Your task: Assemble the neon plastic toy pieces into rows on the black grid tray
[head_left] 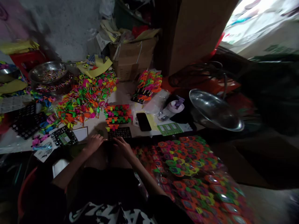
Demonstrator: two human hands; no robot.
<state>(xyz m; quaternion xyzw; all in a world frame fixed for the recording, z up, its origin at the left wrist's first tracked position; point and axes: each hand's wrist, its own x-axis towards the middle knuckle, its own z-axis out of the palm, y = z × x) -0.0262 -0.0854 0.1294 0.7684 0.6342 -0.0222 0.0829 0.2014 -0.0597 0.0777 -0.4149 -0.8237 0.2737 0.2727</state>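
My left hand (93,143) rests at the near edge of the white table (14,141), fingers curled, beside a small white card (80,134). My right hand (122,145) lies just below a black grid tray (120,133) and touches its near edge. Behind the tray stands a stack of grid trays filled with orange, green and pink plastic pieces (117,114). The dim light hides whether either hand holds a small piece.
A big heap of neon plastic toys (86,96) covers the table's middle. A black phone (143,121) lies right of the trays. A steel bowl (213,110) sits at right, another (48,72) at back left. Packaged toys (189,174) fill a pile at my right; cardboard boxes (133,57) stand behind.
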